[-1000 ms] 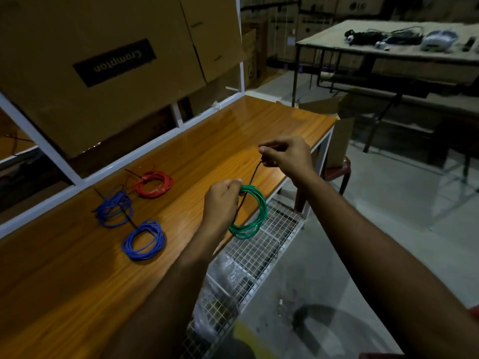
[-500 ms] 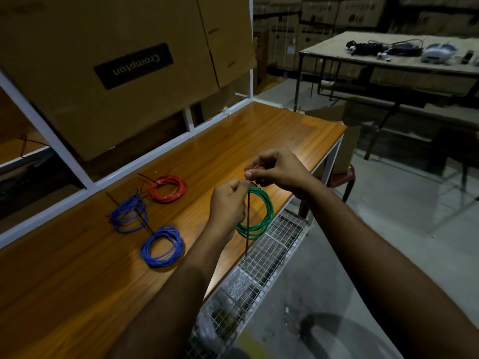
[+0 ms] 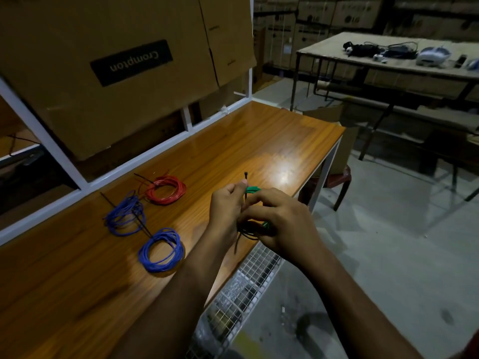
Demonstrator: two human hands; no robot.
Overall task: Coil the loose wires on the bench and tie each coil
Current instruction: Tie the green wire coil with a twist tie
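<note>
Gripping the green coil [image 3: 252, 189] and black tie [image 3: 245, 175], both hands [image 3: 272, 218] crowd beside 3 coils [image 3: 161, 249] on the bench [image 3: 259, 141].

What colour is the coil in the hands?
Green coil, held between both hands; head view.

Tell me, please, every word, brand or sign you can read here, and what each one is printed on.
"Crompton", upside down, in pale letters on a black label on the big cardboard box behind the bench.
Round logos on the stacked cartons at the back of the room: too dim and blurred to read with certainty.
Nothing readable on the green coil, the cable tie or the bench.
</note>
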